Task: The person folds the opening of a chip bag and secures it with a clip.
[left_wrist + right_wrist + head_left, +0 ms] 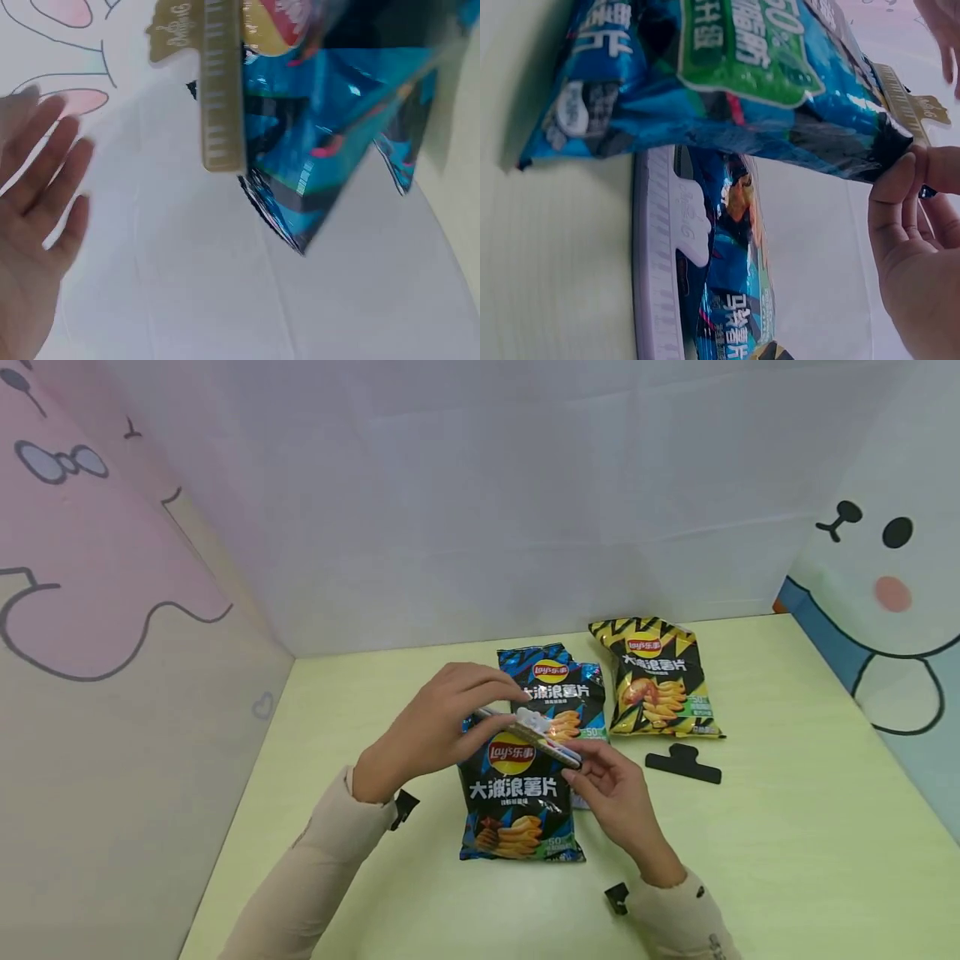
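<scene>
Between our hands is a plump blue-and-black foil chip bag point(517, 831), the nearest of three; whether its lower end rests on the pale yellow-green table point(795, 860) we cannot tell. Our right hand point(618, 793) pinches its upper corner between thumb and fingers. Our left hand point(442, 718) overlaps the top edge from the head view, but the left wrist view shows its fingers spread loosely, apart from the bag. Along that edge lies a long gold plastic clip with a ridged bar point(223, 97); its far end is cut off there, and we cannot see whether it is fastened.

Just beyond our hands, partly hidden behind the first, is a second blue-and-black foil bag point(588, 681). A lavender plastic clip point(654, 255) lies along it, cropped in the right wrist view. Beyond our right hand is a yellow-and-black striped foil bag point(663, 681), with a flat black clip point(684, 764) on its near side. The opaque foil hides the contents; printed chips show outside.

All three carry "Lay's 乐事" and "大波浪薯片"; "50" shows in green on the nearest. The gold clip's cursive lettering is too unclear for us to read.
</scene>
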A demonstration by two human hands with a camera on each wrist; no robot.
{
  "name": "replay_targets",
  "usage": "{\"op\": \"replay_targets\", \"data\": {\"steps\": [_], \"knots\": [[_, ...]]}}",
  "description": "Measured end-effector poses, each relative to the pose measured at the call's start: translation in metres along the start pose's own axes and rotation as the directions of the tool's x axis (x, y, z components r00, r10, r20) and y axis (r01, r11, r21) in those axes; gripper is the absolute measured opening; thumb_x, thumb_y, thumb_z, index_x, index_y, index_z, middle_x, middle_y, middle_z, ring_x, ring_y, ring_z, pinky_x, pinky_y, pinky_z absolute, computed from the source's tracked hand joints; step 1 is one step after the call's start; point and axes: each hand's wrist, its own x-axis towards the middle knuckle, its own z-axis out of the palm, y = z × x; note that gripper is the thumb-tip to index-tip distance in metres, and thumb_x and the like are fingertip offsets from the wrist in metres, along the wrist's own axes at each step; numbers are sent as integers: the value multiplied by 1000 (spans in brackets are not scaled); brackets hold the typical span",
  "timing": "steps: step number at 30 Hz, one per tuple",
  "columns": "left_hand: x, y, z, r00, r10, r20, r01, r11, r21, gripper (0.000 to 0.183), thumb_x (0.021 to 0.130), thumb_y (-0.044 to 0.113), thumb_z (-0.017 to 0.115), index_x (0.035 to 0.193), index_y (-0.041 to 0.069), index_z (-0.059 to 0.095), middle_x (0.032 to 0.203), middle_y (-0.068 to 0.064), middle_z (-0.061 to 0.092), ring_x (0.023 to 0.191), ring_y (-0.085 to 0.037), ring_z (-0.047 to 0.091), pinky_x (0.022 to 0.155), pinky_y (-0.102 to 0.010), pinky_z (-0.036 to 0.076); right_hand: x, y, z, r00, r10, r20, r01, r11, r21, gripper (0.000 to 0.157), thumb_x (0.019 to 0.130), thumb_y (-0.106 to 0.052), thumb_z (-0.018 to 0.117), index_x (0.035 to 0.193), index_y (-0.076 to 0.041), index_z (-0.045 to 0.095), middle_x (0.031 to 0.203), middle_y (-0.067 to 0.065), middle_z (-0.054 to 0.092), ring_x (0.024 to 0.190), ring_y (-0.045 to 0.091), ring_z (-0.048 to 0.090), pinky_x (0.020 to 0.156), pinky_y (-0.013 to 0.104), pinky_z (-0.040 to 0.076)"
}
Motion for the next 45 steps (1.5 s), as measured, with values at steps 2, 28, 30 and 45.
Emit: {"op": "replay_targets", "data": {"steps": [2,28,30,45], "knots": [[-11,1,-2,993,-20,-114,21,1000,2,29,92,20,74,121,15,71,121,-1,70,116,-18,63,105,-40,48,1,-1,1,1000,11,-11,-11,1000,2,34,95,2,65,129,-1,61,117,3,59,80,7,58,72,14,55],[-148,19,80,661,-738,133,728,590,-349,89,90,46,72,160,22,23,159,-6,41,142,-30,44,114,-62,38,4,-12,18,975,106,-194,-112,993,-24,22,97,-12,68,117,-8,73,85,-7,64,59,9,51,53,20,47],[-152,22,89,629,-743,230,767,545,-338,95,88,51,73,161,19,22,155,-8,45,141,-31,45,114,-63,37,5,-12,20,975,111,-194,-114,993,-8,23,96,-11,68,118,-7,73,87,-9,65,61,8,54,56,19,50],[-155,26,125,674,-618,404,724,444,-528,84,93,41,71,159,27,21,141,1,62,123,-16,65,107,-36,51,10,0,20,963,149,-226,-159,987,-27,25,96,-16,70,119,-9,74,101,-18,70,84,5,67,77,17,58]]}}
